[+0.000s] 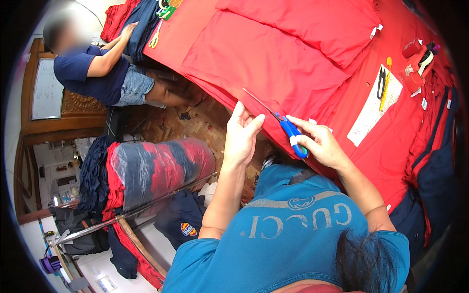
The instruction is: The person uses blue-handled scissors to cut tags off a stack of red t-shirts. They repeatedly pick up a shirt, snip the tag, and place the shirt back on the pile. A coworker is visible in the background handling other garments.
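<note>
Our teal shirt (298, 239) lies closest; beyond it, our right hand (320, 142) clasps blue-handled scissors (289, 128) over the edge of the red cloth (273, 58), while our left hand (241, 136), thumb and fingers apart, hovers near them.

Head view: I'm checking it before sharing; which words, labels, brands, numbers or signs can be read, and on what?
I won't copy wording or brands, but lettering shows here:
Teal shirt: large grey letters, upside down, with a round emblem; readable.
Dark navy garment: red, yellow and blue patch; readable.
Whiteboard: handwriting, too small to read.
White paper pattern: faint marks, too small to read.
White tag at right: too small to read.
</note>
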A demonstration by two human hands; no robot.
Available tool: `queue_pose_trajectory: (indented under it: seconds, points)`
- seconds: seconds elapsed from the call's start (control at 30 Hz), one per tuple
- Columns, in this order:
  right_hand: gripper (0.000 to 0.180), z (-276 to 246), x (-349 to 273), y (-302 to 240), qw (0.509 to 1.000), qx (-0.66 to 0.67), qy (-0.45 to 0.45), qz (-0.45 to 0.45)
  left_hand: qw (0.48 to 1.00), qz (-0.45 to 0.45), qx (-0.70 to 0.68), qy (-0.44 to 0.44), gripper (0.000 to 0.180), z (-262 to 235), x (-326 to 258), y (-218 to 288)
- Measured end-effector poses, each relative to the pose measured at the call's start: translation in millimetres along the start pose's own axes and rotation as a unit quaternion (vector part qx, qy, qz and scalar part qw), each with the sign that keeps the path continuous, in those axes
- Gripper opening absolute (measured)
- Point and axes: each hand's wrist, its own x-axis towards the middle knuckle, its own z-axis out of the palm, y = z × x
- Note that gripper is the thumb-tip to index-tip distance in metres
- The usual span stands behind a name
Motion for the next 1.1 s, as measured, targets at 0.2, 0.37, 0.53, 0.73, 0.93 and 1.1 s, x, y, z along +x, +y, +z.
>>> queue_pose_trajectory:
  seconds: [0.2,0.37,0.53,0.73,0.93,1.1]
  points:
    - [0.052,5,-1,2,1.000,-0.006,0.001,0.003,0.994,0.006,-0.099,0.037,0.031,-17,15,-10]
    - [0.054,4,-2,-11,0.993,-0.116,-0.007,-0.026,0.998,0.014,-0.055,0.027,0.028,-14,13,-6]
    - [0.051,11,2,4,0.998,-0.039,0.030,-0.050,0.999,0.008,-0.038,-0.002,0.038,-10,11,-7]
    - [0.045,6,1,9,0.992,0.112,-0.002,0.052,0.999,-0.004,-0.046,0.018,0.037,-13,12,-12]
    - [0.059,6,19,3,0.974,0.216,0.073,0.010,0.992,-0.077,-0.094,0.036,0.028,-35,17,-41]
    - [0.064,27,50,-2,0.992,0.044,0.116,-0.015,0.986,-0.149,-0.069,0.029,0.017,-40,11,-57]
